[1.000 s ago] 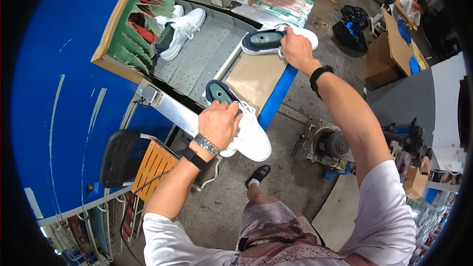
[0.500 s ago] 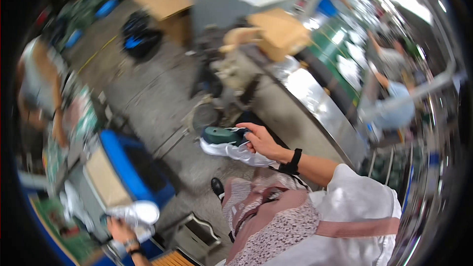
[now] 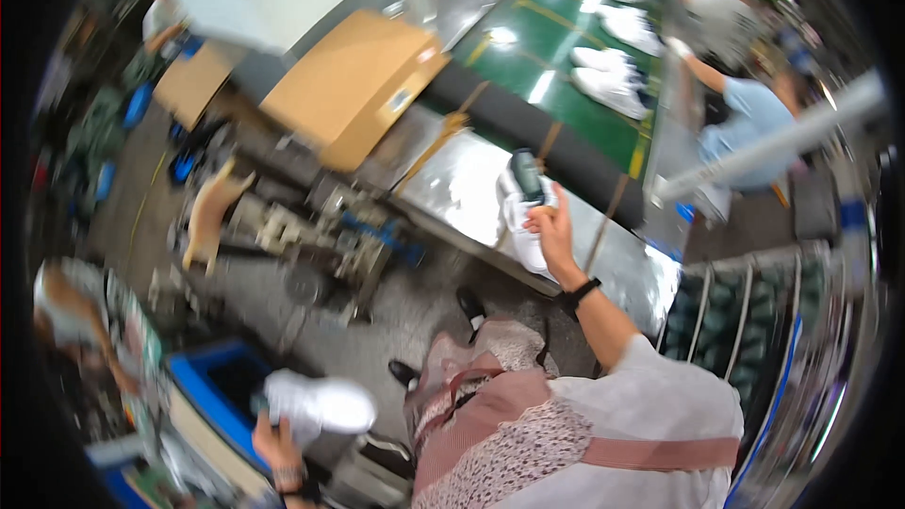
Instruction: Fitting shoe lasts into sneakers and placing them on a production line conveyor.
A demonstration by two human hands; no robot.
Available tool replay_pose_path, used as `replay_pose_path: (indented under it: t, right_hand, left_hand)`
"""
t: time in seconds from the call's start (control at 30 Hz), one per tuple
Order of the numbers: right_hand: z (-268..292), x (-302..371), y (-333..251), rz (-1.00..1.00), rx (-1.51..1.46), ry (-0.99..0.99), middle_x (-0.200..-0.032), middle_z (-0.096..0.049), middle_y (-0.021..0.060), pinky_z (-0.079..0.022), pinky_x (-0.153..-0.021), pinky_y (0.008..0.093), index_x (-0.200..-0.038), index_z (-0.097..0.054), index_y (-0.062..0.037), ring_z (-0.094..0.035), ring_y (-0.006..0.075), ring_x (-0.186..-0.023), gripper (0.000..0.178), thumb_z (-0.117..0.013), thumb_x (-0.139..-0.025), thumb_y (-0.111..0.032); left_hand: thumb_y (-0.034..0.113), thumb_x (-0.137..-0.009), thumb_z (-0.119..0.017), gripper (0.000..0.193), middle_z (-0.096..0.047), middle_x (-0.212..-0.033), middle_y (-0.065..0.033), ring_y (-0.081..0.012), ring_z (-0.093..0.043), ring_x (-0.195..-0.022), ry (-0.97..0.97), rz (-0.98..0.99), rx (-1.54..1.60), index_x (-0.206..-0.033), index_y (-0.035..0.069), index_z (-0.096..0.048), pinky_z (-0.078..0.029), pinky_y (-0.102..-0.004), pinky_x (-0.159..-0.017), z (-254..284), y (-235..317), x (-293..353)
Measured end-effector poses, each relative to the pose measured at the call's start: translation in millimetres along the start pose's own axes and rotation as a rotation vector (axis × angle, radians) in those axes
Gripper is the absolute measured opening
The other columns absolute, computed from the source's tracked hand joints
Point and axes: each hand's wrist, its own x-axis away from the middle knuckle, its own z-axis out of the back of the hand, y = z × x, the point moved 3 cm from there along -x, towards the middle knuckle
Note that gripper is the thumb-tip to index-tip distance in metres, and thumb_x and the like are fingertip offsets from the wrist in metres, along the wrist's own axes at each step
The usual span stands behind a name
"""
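In my left hand [image 3: 277, 443], closed at the lower left, is a white sneaker [image 3: 332, 405], blurred, its toe pointing right. A dark bit at its opening lies against my fingers. My right hand [image 3: 554, 231] grips a second white sneaker [image 3: 524, 238] with a dark green shoe last [image 3: 526, 177] showing at its top. That hand is over the bare metal end [image 3: 462, 184] of a conveyor; whether the shoe touches the metal I cannot tell. Several white shoes [image 3: 615, 85] stand farther along the green conveyor belt [image 3: 537, 47].
A cardboard box [image 3: 344, 85] sits on the conveyor's near left end. Machinery [image 3: 311, 245] stands beside it. A blue-edged bin [image 3: 203, 372] is at the left, a rack of dark green lasts [image 3: 721, 339] at the right. One person [image 3: 754, 123] sits beyond the belt, another [image 3: 80, 306] at far left.
My view has turned right toward the conveyor. The right-hand sneaker has gone from above the floor to the metal end. My left hand has brought its sneaker rightward, off the left-hand bench area.
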Motion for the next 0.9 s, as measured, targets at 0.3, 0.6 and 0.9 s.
replay_pose_path:
  t: [0.3, 0.6, 0.9]
  right_hand:
    - [-139.8, 91.8, -2.2, -0.811, -0.494, -1.082, -0.140, -0.058, 0.0170, -0.047, -0.107, 0.0370, -0.146, -0.048, -0.0009, -0.059, 0.0232, -0.126, 0.060, -0.054, -0.103, -0.043]
    - [-250.3, 45.9, -123.9, 0.438, 0.193, -0.982, -0.151, -0.047, 0.0225, -0.039, -0.114, 0.0401, -0.158, -0.025, 0.0026, -0.052, 0.0312, -0.134, 0.104, -0.083, -0.079, -0.032]
    - [-327.2, 69.1, -145.7, 0.846, 0.763, -0.859, -0.120, -0.058, 0.0241, -0.052, -0.093, 0.0473, -0.160, -0.028, -0.0080, -0.064, 0.0413, -0.108, 0.107, -0.079, -0.073, -0.046]
  left_hand:
    - [0.013, -0.086, -0.079, 0.022, -0.054, -0.069, -0.0144, -0.0237, -0.051, -0.060, -0.041, -0.279, 0.476, -0.085, 0.000, -0.061, -0.043, -0.0352, -0.057, -111.4, 218.0, -7.8]
    - [-0.004, -0.079, -0.064, 0.042, -0.064, -0.101, -0.0050, -0.0121, -0.061, -0.089, -0.066, -0.091, 1.035, -0.120, 0.000, -0.055, -0.051, -0.0282, -0.078, -179.0, 169.7, -97.0]
    - [-0.005, -0.081, -0.052, 0.038, -0.065, -0.097, -0.0096, -0.0171, -0.063, -0.072, 0.004, 0.144, 1.201, -0.119, 0.000, -0.055, -0.051, -0.0301, -0.060, -229.5, 126.4, -148.7]
